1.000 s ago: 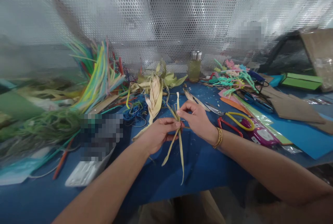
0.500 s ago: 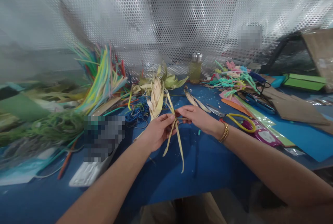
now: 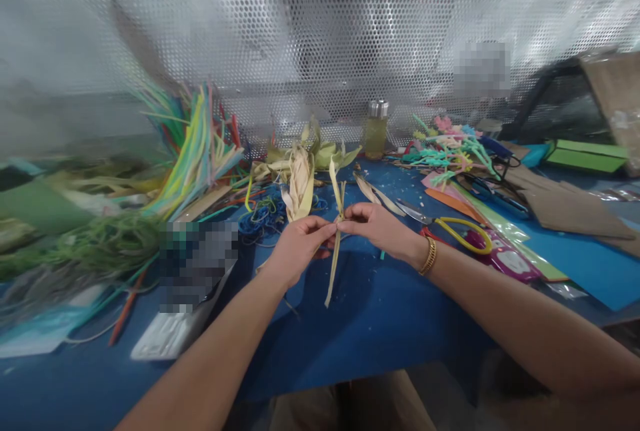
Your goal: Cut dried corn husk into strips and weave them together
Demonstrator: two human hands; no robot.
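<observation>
**Pale leaf strips gathered at one point, no binding to be seen**

We hold a small bunch of dried leaf strips [image 3: 332, 276] upright over the blue worktop [image 3: 400, 331], straight ahead of us and near its middle. Our left hand [image 3: 296, 247] and right hand [image 3: 377, 227] meet at one spot on the bunch. Each pinches it there between thumb and fingertips, with the other fingers loosely curled. Above the pinch a few shorter ends fan upward. Below it a longer tail hangs free, and we cannot tell whether its tip touches the worktop.

We judge the gathering itself to be done, since the strips are already narrow and meet at a single point. We see no cord, knot or wrap around that point, though our fingertips cover the spot, so we cannot rule out something thin beneath them. The ends above and below are of uneven length and look untrimmed.

The scissors [image 3: 463, 236], with yellow and red handles, lie flat just beyond our right wrist, apart from both hands. A heap of husks [image 3: 300, 181] sits close behind our hands, broad and unsplit. Beside it, to the left, lies a tangle of blue cord [image 3: 260, 214], also untouched. By our reading the bunch is formed but only our pinch holds it together, and plenty of raw material lies unused.
</observation>
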